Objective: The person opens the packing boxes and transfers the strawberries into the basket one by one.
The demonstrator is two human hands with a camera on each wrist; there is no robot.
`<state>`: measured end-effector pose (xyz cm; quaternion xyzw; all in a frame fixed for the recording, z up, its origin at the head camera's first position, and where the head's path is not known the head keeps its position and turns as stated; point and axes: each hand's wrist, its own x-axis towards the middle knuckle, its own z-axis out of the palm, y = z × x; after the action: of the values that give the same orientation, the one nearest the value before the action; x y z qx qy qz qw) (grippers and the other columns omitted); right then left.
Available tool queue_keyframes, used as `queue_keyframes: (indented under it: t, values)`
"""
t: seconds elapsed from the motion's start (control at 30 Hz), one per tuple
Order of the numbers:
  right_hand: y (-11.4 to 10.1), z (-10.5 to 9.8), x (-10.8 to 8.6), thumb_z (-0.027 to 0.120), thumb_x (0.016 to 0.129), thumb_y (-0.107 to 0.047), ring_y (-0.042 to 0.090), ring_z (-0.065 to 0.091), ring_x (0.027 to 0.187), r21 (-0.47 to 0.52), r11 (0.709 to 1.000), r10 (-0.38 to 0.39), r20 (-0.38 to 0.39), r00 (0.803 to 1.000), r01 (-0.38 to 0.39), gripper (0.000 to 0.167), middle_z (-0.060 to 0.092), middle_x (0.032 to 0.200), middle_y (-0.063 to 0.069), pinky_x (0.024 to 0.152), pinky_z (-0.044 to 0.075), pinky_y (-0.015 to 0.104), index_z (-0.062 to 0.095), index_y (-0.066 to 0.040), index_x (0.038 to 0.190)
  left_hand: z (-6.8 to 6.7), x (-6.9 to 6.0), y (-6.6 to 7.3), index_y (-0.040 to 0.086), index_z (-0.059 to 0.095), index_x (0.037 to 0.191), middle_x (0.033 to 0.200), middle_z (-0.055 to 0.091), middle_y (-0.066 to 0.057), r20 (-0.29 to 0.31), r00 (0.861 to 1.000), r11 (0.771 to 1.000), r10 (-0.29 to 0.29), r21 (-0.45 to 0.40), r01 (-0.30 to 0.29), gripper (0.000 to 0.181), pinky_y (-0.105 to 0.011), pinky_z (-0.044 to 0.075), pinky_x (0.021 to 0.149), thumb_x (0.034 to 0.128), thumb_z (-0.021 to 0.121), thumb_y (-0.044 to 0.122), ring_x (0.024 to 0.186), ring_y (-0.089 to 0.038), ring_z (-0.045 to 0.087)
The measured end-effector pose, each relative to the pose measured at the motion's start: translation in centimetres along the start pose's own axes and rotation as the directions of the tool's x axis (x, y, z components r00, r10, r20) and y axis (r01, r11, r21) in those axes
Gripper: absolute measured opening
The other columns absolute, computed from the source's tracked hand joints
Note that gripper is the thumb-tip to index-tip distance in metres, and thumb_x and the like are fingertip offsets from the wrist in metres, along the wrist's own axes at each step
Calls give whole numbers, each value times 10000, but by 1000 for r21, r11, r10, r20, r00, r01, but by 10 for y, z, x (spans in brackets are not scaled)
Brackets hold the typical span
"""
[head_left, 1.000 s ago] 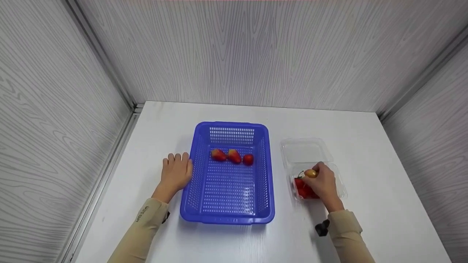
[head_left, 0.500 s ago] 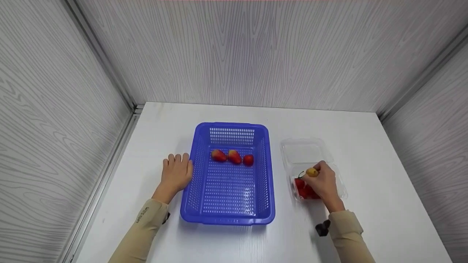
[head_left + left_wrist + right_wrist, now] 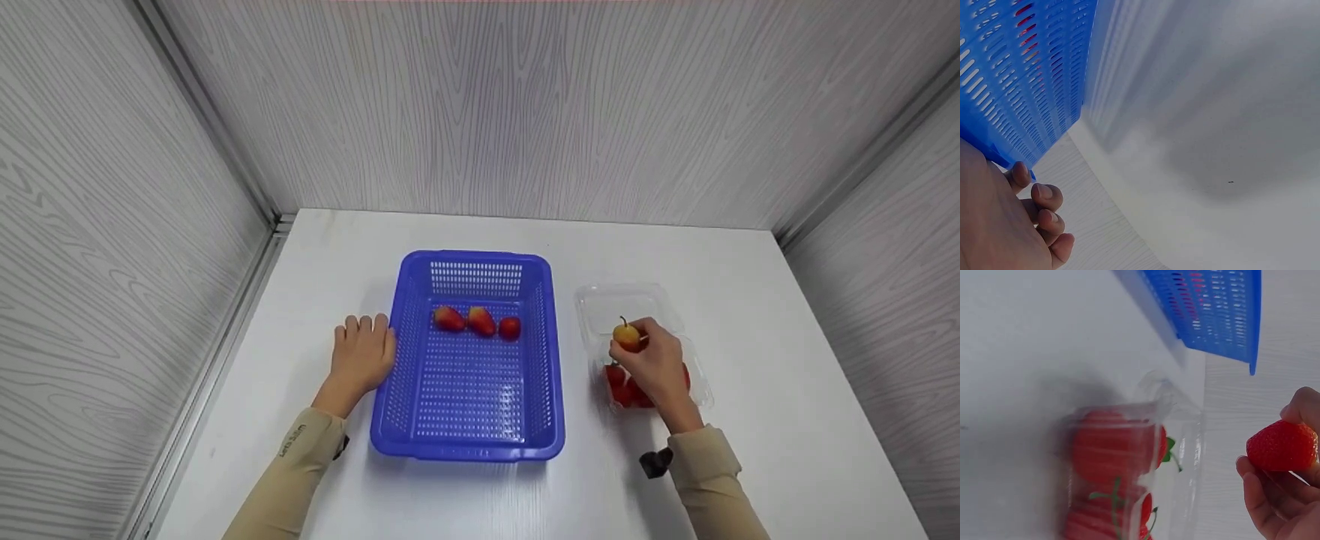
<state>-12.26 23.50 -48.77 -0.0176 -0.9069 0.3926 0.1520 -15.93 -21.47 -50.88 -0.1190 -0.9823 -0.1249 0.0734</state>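
A blue perforated basket (image 3: 466,382) stands on the table with two strawberries (image 3: 481,321) and a small round red fruit (image 3: 509,328) inside. At its left rim is my left hand (image 3: 362,354); in the left wrist view its fingers (image 3: 1045,194) curl at the rim. With thumb and fingers, my right hand (image 3: 657,361) pinches a strawberry (image 3: 1282,445), yellow with a stem at the top and red below, above an opened clear clamshell box (image 3: 702,379). Several red fruits (image 3: 1114,444), some with green stems, lie in that box, partly hidden by the hand in the head view.
The box's clear lid (image 3: 622,309) lies folded back behind it on the white table (image 3: 360,255). Grey wood-grain panels (image 3: 480,112) enclose the table at the back and both sides. A strip of table separates basket and box.
My right hand has lifted the strawberry slightly and turned it, so its stem now points up. More red fruit shows in the box. My left hand and the basket stay still.
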Motion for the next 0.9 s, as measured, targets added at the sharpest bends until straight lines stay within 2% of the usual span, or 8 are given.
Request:
queue_keyframes:
  t: [0.13, 0.33, 0.63, 0.9]
  values:
    - [-10, 2, 1, 797, 782, -109, 226, 595, 756, 32, 999, -5, -8, 1000, 5, 283, 666, 896, 118, 664, 476, 200, 643, -18, 1000, -1, 0, 1, -8, 489, 969, 850, 504, -207, 4, 1000, 1000, -4, 3, 4, 267, -519, 338, 744, 1024, 369, 225, 840, -403, 453]
    - [-32, 7, 2, 789, 813, -149, 230, 599, 786, 48, 999, 18, 21, 1000, -19, 303, 663, 944, 104, 686, 514, 245, 634, -35, 1046, -1, 1, 0, -15, 495, 988, 857, 509, -212, 5, 1000, 1000, 0, 10, 0, 286, -521, 343, 746, 1027, 352, 230, 841, -407, 458]
    - [-62, 22, 11, 807, 779, -103, 225, 597, 741, 134, 987, -97, 18, 995, 93, 280, 660, 889, 110, 677, 507, 225, 657, -4, 994, -1, 1, 0, -16, 499, 995, 870, 510, -213, 23, 1000, 1000, -12, 7, 12, 289, -530, 345, 765, 1028, 359, 235, 863, -414, 461]
    - [-82, 41, 20, 813, 780, -106, 221, 581, 731, 180, 975, -143, 46, 989, 133, 269, 645, 859, 106, 674, 517, 313, 656, -3, 973, -1, 1, 0, -23, 493, 1016, 870, 506, -215, 4, 1000, 1000, -5, -9, 5, 288, -529, 343, 762, 1025, 359, 231, 861, -415, 463]
